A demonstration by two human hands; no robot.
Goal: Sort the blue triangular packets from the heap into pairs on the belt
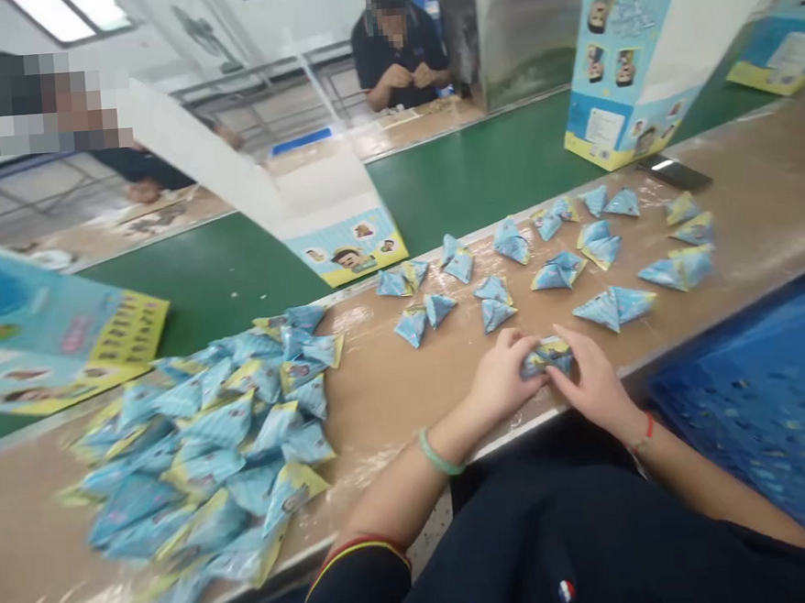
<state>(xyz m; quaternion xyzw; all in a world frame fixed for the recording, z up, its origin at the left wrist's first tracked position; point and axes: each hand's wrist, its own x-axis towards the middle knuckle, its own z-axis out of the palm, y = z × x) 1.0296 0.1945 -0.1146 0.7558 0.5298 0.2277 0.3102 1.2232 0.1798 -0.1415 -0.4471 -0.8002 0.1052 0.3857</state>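
Near the table's front edge, my left hand and my right hand are closed around a small blue and yellow packet. The left fingers pinch its left end and the right thumb and fingers its right end. Whether it is one packet or a pair cannot be made out. Just beyond my hands lie several small groups of the same pyramid-shaped packets, the closest being a pair. To the left spreads a large heap of such packets.
A brown work table runs alongside a green belt. Printed cartons stand along it, with a phone beside one. A blue crate is at the right. Across the belt, two people work at another table.
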